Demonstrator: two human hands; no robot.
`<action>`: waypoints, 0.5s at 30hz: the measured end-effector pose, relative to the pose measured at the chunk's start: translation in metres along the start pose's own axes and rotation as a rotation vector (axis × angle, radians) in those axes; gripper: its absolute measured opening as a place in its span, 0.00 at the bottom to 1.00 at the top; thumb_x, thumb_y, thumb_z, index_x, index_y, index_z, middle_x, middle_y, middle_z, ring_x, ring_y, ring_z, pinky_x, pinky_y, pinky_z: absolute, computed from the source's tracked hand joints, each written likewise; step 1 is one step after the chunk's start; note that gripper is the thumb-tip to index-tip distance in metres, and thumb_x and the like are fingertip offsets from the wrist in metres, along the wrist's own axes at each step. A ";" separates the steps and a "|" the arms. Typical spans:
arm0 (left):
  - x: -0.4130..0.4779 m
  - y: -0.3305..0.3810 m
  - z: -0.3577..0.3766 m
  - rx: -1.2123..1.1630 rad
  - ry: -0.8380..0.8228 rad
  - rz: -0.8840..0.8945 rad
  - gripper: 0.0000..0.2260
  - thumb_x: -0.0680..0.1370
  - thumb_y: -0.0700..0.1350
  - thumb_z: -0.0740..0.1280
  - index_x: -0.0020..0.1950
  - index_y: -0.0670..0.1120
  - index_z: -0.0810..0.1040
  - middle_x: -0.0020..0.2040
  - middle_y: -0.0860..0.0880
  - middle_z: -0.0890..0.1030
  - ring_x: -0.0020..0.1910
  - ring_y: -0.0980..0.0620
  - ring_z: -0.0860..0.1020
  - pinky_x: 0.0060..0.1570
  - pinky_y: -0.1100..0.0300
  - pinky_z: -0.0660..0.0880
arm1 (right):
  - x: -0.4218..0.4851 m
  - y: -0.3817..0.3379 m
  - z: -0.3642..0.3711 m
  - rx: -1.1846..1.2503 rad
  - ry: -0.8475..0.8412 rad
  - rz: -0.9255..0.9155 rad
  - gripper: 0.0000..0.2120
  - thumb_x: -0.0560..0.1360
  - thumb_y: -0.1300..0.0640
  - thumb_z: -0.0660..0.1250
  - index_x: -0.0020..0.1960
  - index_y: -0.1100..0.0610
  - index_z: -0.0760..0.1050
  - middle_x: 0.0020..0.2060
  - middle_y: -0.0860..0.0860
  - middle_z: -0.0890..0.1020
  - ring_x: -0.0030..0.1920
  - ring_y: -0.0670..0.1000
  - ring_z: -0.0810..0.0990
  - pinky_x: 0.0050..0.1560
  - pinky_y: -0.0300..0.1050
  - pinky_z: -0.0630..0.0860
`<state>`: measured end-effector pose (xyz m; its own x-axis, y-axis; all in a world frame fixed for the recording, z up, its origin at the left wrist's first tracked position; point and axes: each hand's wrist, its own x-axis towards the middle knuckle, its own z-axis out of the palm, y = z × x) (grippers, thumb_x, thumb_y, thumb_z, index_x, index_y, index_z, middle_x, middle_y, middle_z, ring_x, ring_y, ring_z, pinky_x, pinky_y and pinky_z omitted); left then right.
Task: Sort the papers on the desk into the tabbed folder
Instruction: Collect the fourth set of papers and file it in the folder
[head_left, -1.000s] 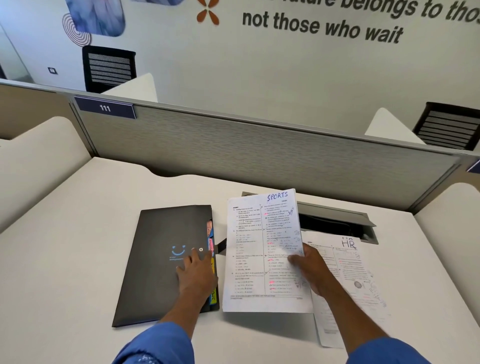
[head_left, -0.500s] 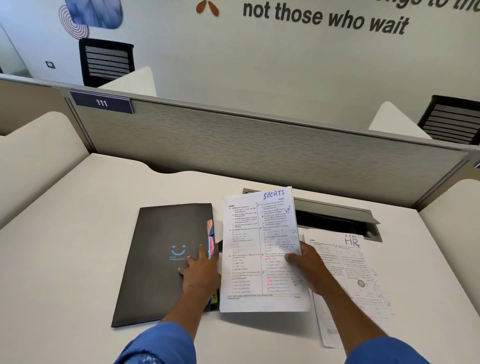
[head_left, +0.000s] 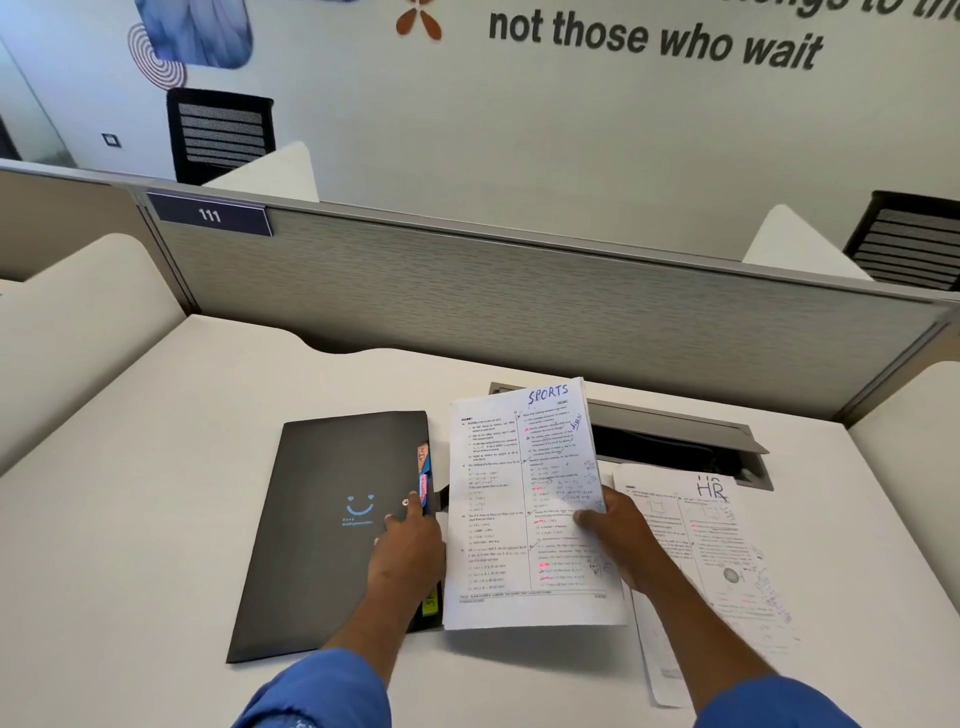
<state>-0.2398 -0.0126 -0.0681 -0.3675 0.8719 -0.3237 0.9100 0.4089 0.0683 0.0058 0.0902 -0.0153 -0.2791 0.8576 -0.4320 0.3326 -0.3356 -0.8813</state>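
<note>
A dark tabbed folder (head_left: 317, 525) with a blue smile mark lies closed on the white desk, coloured tabs (head_left: 423, 475) showing along its right edge. My left hand (head_left: 408, 551) rests on the folder's right side, fingertips at the small clasp by that edge. My right hand (head_left: 615, 540) pinches a printed sheet headed "SPORTS" (head_left: 506, 509), held tilted just right of the folder. Another sheet headed "HR" (head_left: 717, 551) lies flat on the desk to the right, partly under my right forearm.
A grey cable hatch (head_left: 691, 441) stands open behind the papers. A grey partition (head_left: 519, 291) with a "111" plate closes the back of the desk, and padded side panels flank it. Black chairs stand beyond the partition.
My left hand has slid toward the folder's right edge, its fingertips now at the clasp. The SPORTS sheet stays in my right hand, barely shifted.
</note>
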 end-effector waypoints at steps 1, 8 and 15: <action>-0.002 0.000 -0.002 0.005 0.010 0.004 0.20 0.79 0.41 0.57 0.71 0.42 0.67 0.76 0.41 0.57 0.65 0.36 0.70 0.60 0.45 0.73 | -0.001 -0.002 0.001 0.009 0.002 -0.003 0.15 0.76 0.69 0.64 0.57 0.54 0.77 0.53 0.54 0.85 0.49 0.57 0.86 0.53 0.57 0.82; -0.009 -0.005 -0.020 -0.223 0.119 -0.029 0.13 0.77 0.38 0.61 0.60 0.44 0.74 0.63 0.45 0.70 0.53 0.42 0.79 0.50 0.52 0.78 | 0.000 -0.006 0.009 0.034 0.025 -0.012 0.16 0.75 0.69 0.63 0.53 0.51 0.78 0.52 0.52 0.86 0.50 0.57 0.86 0.56 0.60 0.81; -0.013 -0.017 -0.032 -0.583 0.261 -0.099 0.16 0.75 0.35 0.62 0.62 0.45 0.74 0.62 0.46 0.75 0.53 0.45 0.78 0.49 0.55 0.78 | 0.006 -0.016 0.028 0.043 0.010 -0.033 0.15 0.76 0.68 0.62 0.56 0.52 0.78 0.52 0.51 0.86 0.50 0.56 0.86 0.54 0.57 0.82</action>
<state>-0.2571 -0.0223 -0.0351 -0.5458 0.8293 -0.1198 0.6427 0.5061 0.5752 -0.0266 0.0891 -0.0094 -0.2800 0.8724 -0.4008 0.2844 -0.3233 -0.9025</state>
